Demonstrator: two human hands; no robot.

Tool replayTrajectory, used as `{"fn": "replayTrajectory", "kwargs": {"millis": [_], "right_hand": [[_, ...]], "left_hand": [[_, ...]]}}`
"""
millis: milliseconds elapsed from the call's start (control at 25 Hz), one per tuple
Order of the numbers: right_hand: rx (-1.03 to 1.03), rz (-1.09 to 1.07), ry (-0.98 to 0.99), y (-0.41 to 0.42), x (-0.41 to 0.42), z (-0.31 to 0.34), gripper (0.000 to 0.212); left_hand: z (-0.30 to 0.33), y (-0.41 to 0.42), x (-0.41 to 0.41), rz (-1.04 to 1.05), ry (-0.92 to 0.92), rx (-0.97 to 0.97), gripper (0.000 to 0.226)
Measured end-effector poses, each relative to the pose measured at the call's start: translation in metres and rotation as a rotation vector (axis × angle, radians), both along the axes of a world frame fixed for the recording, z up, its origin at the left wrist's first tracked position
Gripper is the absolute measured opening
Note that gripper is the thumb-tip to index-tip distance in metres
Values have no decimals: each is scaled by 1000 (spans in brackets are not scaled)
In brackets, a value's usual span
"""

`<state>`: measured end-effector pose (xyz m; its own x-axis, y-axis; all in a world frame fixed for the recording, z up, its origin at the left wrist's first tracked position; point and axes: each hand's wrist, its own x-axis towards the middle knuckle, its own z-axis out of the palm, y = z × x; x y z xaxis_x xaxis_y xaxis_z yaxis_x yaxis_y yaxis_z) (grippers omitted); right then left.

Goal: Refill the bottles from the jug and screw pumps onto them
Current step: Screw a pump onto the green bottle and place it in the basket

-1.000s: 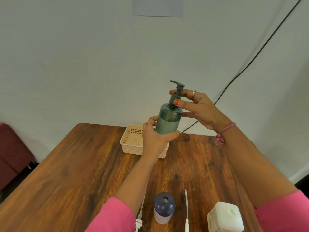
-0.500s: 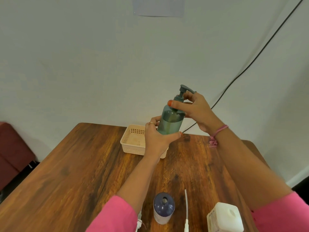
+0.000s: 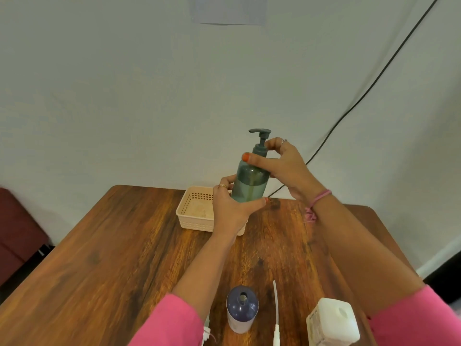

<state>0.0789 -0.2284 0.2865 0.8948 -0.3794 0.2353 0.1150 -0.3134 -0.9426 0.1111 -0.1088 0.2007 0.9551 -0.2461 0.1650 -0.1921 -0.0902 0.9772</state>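
I hold a translucent green bottle (image 3: 250, 183) upright in the air above the table's far side. My left hand (image 3: 230, 211) grips its lower body. My right hand (image 3: 287, 168) pinches the collar of the dark green pump (image 3: 260, 143) seated on its neck; the nozzle points left. At the near edge stands a purple bottle (image 3: 241, 309) with an open neck. Beside it lies a white pump (image 3: 275, 318) with its long tube pointing away from me. Another white pump (image 3: 205, 334) peeks out under my left sleeve. The white jug (image 3: 333, 323) stands at the near right, capped.
A cream plastic basket (image 3: 195, 212) sits on the wooden table (image 3: 112, 258) behind my left hand. A black cable (image 3: 361, 96) runs down the wall to the table's far edge. A dark red seat (image 3: 17, 228) stands at the left, beyond the table.
The pump head has turned, its nozzle now pointing left. My right hand re-gripped the collar. The bottle stays held in about the same place.
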Motion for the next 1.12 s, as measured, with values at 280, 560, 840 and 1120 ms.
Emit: {"fn": "replayTrajectory", "kwargs": {"millis": [280,560,840,1120], "right_hand": [[135,19,34,10,-5,-2,41],[253,332,128,-6,-13,3,34],[172,4,19,15,1,-10,50],[164,162,45,3,-10,-2,28]], "left_hand": [[-3,-1,-1,8,-2,-17,77],[-5,1,-1,7,9,-28,79],[-7,-2,-5,7,11,-47,72],[-6,1,1,-41,25,-67,68]]}}
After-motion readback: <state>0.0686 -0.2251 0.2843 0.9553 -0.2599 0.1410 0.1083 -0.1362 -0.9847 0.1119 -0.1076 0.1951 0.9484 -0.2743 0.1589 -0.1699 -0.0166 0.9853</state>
